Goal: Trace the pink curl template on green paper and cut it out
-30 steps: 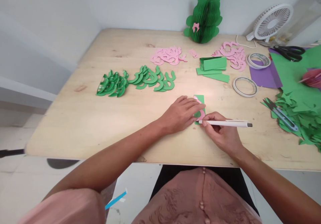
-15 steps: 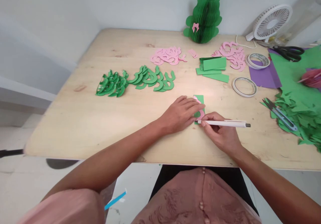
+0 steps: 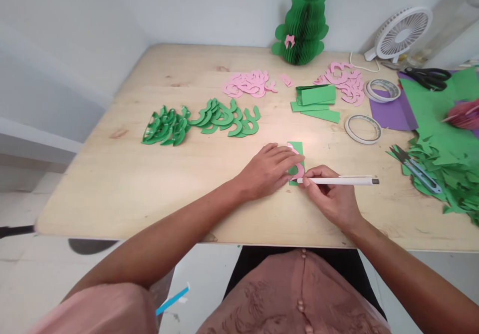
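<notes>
My left hand (image 3: 267, 170) lies flat with its fingers stretched out, pressing a pink curved paper cutout (image 3: 300, 168) onto a small green paper rectangle (image 3: 296, 146). Part of both papers is hidden under those fingers. My right hand (image 3: 331, 199) is closed around a white pen (image 3: 348, 180). The pen lies nearly level, its tip at the lower edge of the pink cutout.
Green cut curves (image 3: 224, 117) and darker green pieces (image 3: 166, 126) lie left. Pink cutouts (image 3: 247, 83) and green strips (image 3: 318, 96) are behind. At right are a tape roll (image 3: 348, 130), snips (image 3: 419, 171), scissors (image 3: 428, 78) and green scraps (image 3: 460, 184). A green paper rabbit (image 3: 306, 29) and fan (image 3: 402, 34) stand behind.
The pen has turned slightly, its tip shifting a little right along the cutout's lower edge. My left hand keeps its place on the papers. The whole view has shifted slightly.
</notes>
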`<state>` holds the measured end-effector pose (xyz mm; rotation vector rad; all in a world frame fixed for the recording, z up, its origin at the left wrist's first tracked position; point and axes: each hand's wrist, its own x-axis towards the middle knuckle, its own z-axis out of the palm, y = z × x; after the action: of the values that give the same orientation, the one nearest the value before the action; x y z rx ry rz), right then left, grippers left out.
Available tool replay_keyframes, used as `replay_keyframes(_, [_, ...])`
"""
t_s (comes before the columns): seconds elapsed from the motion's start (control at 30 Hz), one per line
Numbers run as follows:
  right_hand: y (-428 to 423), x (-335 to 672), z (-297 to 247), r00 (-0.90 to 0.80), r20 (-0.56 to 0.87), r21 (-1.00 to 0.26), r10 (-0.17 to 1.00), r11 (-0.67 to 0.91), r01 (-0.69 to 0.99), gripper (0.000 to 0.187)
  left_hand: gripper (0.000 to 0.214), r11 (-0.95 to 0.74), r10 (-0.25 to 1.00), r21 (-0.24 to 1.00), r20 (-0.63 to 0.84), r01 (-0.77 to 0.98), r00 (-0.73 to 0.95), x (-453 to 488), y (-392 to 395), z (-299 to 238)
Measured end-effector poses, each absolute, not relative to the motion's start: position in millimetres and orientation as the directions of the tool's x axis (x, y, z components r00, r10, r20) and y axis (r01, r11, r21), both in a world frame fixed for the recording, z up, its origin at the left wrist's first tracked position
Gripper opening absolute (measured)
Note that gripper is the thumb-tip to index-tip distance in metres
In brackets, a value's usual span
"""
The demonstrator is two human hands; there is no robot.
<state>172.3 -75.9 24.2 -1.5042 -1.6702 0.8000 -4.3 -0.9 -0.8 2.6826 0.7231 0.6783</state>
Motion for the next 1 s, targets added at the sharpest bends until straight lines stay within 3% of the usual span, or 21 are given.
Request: replay_keyframes(1.0, [-76.6,170.1,26.2,-0.086,0.071,-0.813,0.994,0.107,0.572,0.007,0.03,-0.846,0.517,0.368,0.383,0.387,0.765,-4.5,-0.3,-2.9])
